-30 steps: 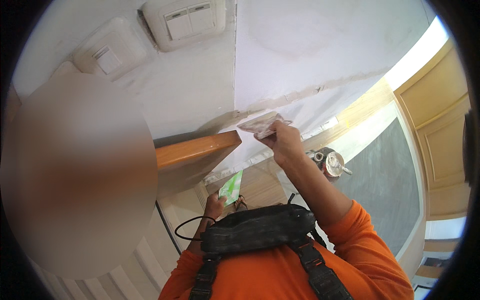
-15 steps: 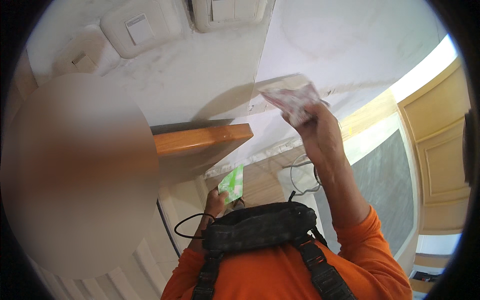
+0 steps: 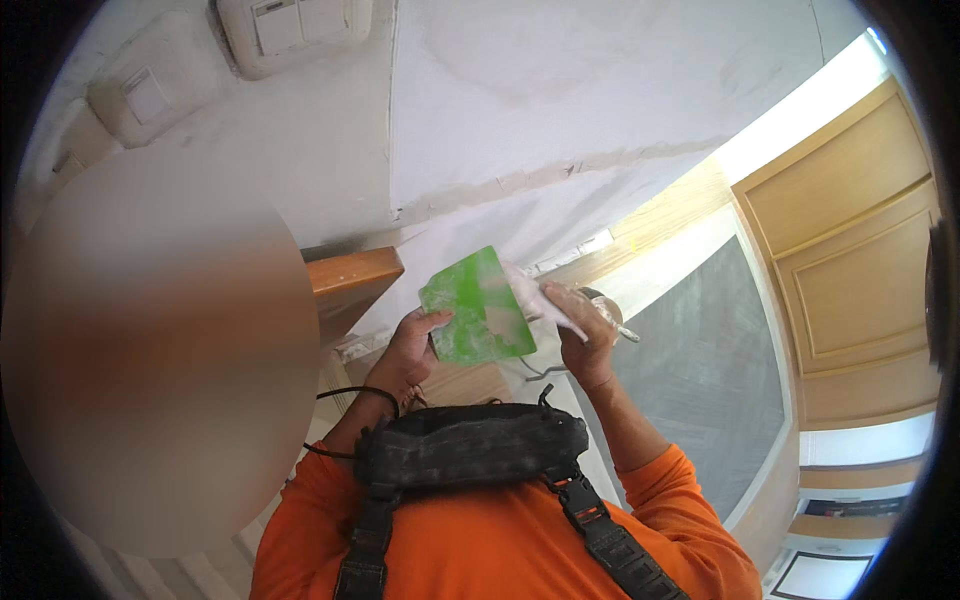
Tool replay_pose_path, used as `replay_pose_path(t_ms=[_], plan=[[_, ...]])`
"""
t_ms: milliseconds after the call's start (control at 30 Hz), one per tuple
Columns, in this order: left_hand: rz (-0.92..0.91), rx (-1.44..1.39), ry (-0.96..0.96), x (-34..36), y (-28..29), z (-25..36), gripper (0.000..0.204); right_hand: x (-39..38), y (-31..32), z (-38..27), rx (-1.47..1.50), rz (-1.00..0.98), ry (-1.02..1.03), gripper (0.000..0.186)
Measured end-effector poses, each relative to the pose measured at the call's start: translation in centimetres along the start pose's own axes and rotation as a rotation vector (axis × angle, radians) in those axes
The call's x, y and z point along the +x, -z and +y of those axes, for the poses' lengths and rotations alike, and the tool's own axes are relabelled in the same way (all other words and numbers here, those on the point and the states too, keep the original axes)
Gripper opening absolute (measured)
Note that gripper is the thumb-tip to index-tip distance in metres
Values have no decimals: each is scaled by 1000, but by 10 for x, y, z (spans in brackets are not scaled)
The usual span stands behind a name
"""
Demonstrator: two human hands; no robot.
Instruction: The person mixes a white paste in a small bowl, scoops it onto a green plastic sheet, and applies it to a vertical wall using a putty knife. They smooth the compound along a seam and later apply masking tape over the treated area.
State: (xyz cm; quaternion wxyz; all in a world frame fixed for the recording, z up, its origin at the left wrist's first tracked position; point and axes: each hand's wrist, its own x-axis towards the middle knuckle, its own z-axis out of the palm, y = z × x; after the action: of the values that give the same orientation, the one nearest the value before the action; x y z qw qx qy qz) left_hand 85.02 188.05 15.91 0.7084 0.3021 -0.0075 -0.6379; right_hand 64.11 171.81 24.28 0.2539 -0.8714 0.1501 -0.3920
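Observation:
My left hand (image 3: pixel 408 345) is closed on the near-left edge of a flat green plastic spreader (image 3: pixel 465 300), its thumb lying on the face. White filler smears the green surface. My right hand (image 3: pixel 585 335) grips a flat, pinkish-white filler-coated scraper (image 3: pixel 535 300), whose blade lies close against the spreader's right edge. Whether the two touch, I cannot tell for certain. Ahead of both hands is the pale wall (image 3: pixel 480 110), with a rough patched strip (image 3: pixel 520 180) running across it.
Several switch plates (image 3: pixel 290 25) sit on the wall at upper left. A brown wooden ledge (image 3: pixel 355 270) juts out left of my hands. Wooden cabinet doors (image 3: pixel 850 250) stand at right beside a grey panel (image 3: pixel 700 370). A black pouch (image 3: pixel 470 445) hangs at my chest. The far left is blurred.
My right hand has come down from the wall with the scraper, toward the green spreader. My left hand has lifted the spreader up to meet it. The view has shifted right.

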Motion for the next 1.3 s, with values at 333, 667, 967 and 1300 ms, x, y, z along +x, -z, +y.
replay_pose_path(t_ms=[333, 667, 967, 1300], plan=[[-151, 54, -9, 38, -9, -27, 44, -41, 11, 45, -204, -345, 80, 66], [-140, 111, -113, 31, -37, -9, 39, -63, 10, 129, -438, -348, -529, 34], [-32, 1151, -482, 27, 0, -1, 38, -4, -10, 73, 1121, 92, -1438, 21], [327, 1423, -164, -63, 88, -37, 44, 94, -77, -19, 1221, -65, -1334, 17]])
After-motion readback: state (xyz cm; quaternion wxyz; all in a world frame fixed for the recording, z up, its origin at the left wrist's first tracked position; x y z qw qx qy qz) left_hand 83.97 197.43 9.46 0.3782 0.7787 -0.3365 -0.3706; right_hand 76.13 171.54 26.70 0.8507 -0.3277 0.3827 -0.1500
